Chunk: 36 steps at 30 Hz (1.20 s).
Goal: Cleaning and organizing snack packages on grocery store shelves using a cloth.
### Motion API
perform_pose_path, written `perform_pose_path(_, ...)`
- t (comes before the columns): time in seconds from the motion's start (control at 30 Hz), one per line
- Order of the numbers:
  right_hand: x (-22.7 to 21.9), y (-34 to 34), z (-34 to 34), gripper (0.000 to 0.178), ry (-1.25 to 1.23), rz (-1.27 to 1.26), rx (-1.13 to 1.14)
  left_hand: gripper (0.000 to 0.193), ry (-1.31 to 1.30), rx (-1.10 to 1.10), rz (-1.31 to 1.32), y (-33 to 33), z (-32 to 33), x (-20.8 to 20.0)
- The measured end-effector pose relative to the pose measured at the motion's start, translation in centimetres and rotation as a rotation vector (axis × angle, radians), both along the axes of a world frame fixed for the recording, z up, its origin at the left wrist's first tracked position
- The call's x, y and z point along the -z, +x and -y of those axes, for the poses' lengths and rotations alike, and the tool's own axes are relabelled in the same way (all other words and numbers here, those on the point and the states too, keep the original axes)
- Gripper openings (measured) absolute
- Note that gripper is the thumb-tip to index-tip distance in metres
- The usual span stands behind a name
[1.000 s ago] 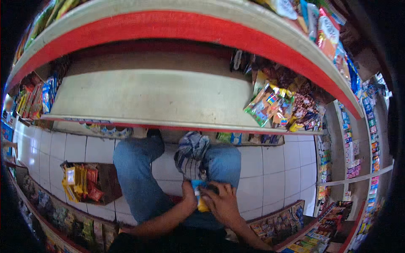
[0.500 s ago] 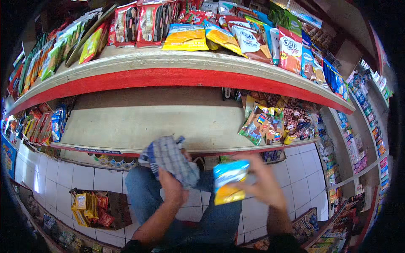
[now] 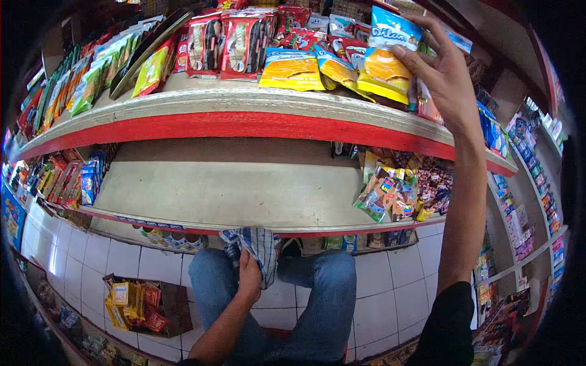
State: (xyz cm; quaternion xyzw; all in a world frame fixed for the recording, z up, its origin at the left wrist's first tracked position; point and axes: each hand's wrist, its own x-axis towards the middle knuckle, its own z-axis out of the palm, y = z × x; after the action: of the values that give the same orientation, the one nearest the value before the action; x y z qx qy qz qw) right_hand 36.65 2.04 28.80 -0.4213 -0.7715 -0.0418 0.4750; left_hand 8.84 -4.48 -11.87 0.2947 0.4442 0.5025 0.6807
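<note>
My right hand is raised to the upper shelf and pinches a blue-and-yellow snack packet by its right side. The packet hangs upright in front of other packets at the shelf's front edge. Just left of it lie yellow sandwich-biscuit packets. Low in front of my knees, my left hand is closed around a crumpled checked cloth. This cloth sits just before the lower shelf's front edge.
The lower shelf has brown sweet bags at its right end and snack packs at its left. A cardboard box of yellow and red packets stands on the tiled floor. More stocked shelves line the right side.
My right hand has lifted the snack packet from above my lap up to the upper shelf. My left hand, still holding the cloth, has shifted slightly lower.
</note>
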Motion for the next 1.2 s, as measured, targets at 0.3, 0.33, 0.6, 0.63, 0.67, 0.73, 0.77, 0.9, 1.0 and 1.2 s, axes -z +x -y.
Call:
perform_pose_path(0.3,2.4,-1.6,-1.7,0.052,0.159,0.487,0.330,0.034,-0.023,0.005,0.148,-0.1,0.1,0.2)
perform_pose_path(0.33,2.2,-1.6,-1.5,0.053,0.262,0.596,0.418,0.034,-0.043,-0.004,0.124,-0.1,0.2,0.1)
perform_pose_path(0.6,3.0,-3.2,2.2,0.041,0.540,0.513,0.385,0.042,-0.085,0.127,-0.060,0.1,0.5,2.9)
perform_pose_path(0.63,5.1,-4.9,4.2,0.036,0.480,0.308,0.379,0.041,-0.056,0.138,-0.157,0.1,0.7,2.5)
perform_pose_path(0.67,7.9,-5.5,6.5,0.037,0.333,0.097,0.339,0.041,-0.017,0.170,-0.247,0.0,0.6,1.8)
perform_pose_path(0.73,12.3,-4.0,11.5,0.054,-0.013,0.260,0.091,0.040,0.073,0.339,-0.234,-1.7,0.7,-0.9)
perform_pose_path(0.77,14.0,-4.9,10.6,0.075,-0.330,0.361,-0.208,0.039,0.173,0.546,-0.216,-2.3,0.5,-1.6)
perform_pose_path(0.9,27.2,-9.0,9.8,0.110,-0.659,0.101,-0.241,0.034,0.558,0.563,-0.340,-1.8,3.1,-4.3)
perform_pose_path(1.0,32.5,-8.6,11.2,0.095,-1.092,-0.492,-0.320,0.033,0.703,0.768,-0.395,-2.7,1.3,-6.7)
perform_pose_path(1.2,32.5,-4.4,6.8,0.023,-0.879,-0.388,-0.098,0.031,0.683,0.240,-0.554,-11.2,3.7,-6.2)
